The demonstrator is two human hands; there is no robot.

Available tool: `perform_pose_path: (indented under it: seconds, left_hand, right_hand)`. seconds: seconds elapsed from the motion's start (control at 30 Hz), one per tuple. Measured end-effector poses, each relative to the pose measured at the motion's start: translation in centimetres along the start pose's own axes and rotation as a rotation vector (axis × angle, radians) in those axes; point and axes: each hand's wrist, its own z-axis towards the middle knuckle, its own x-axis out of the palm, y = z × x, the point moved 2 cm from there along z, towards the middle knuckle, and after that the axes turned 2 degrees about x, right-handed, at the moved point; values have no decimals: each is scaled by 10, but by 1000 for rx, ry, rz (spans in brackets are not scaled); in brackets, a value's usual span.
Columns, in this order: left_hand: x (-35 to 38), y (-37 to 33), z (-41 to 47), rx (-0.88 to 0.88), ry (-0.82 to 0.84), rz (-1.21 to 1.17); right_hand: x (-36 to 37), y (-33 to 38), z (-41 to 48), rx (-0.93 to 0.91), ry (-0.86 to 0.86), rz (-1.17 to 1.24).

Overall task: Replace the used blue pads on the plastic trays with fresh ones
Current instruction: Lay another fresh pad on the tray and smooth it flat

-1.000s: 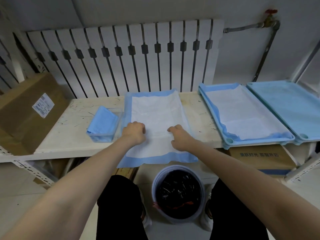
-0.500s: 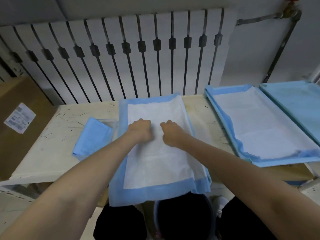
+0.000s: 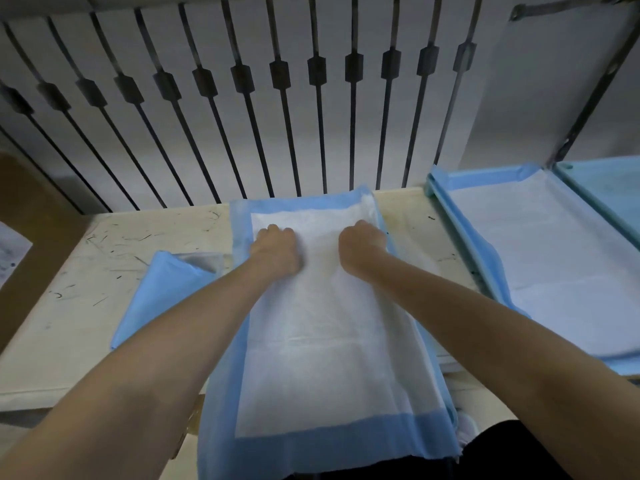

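Observation:
A fresh pad (image 3: 329, 341), white with a blue border, lies lengthwise on the worn table (image 3: 86, 306), its near end hanging over the front edge. Both my hands rest on its far end with fingers curled and knuckles up. My left hand (image 3: 275, 249) presses the white part near the left border. My right hand (image 3: 362, 247) presses near the right border, where the pad's far corner is slightly bunched. To the right, a light blue plastic tray (image 3: 437, 192) holds another pad (image 3: 540, 258). Whether a tray lies under the middle pad is hidden.
A folded blue pad (image 3: 162, 296) lies left of my arms, partly on clear plastic (image 3: 204, 261). A second tray (image 3: 606, 192) sits at the far right. A white radiator (image 3: 277, 98) stands close behind the table, a cardboard box (image 3: 31, 220) at the left.
Both hands have slid from the pad's near part to its far end and moved apart. The view has leaned in closer over the table.

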Motion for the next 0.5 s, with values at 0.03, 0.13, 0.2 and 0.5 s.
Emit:
perform_pose_path:
  seconds: [0.03, 0.13, 0.2, 0.5]
  left_hand:
    - [-1, -1, 4, 33, -15, -3]
    - [-2, -3, 20, 125, 3, -42]
    - [-2, -1, 29, 135, 43, -68]
    - [6, 10, 42, 60, 56, -40]
  right_hand:
    - [0, 3, 4, -20, -18, 50]
    - [12, 21, 25, -222, -7, 238]
    - [19, 30, 33, -302, 42, 297]
    - [27, -3, 55, 55, 65, 339]
